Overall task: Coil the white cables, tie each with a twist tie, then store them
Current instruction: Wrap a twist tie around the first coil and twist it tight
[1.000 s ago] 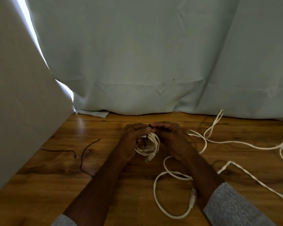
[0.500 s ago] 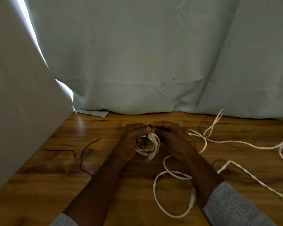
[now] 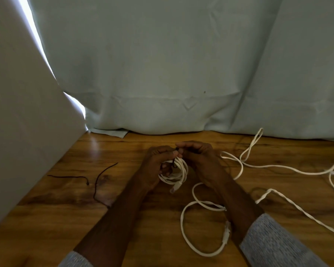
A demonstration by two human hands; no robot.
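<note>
Above a glossy brown wooden tabletop (image 3: 69, 218), backed by a hanging pale green curtain (image 3: 162, 64), the left hand (image 3: 156, 166) is clasping a coiled white cable (image 3: 178, 173) while the right hand (image 3: 199, 158) is pinching a thin dark twist tie (image 3: 175, 151) atop it. Loose white cables (image 3: 278, 166) are sprawling rightward.

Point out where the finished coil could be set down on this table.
Bare wood lies between the forearms, and along the curtain hem beyond the hands. Left holds two black twist ties. Right and near-right are crowded with loose white cables.
</note>
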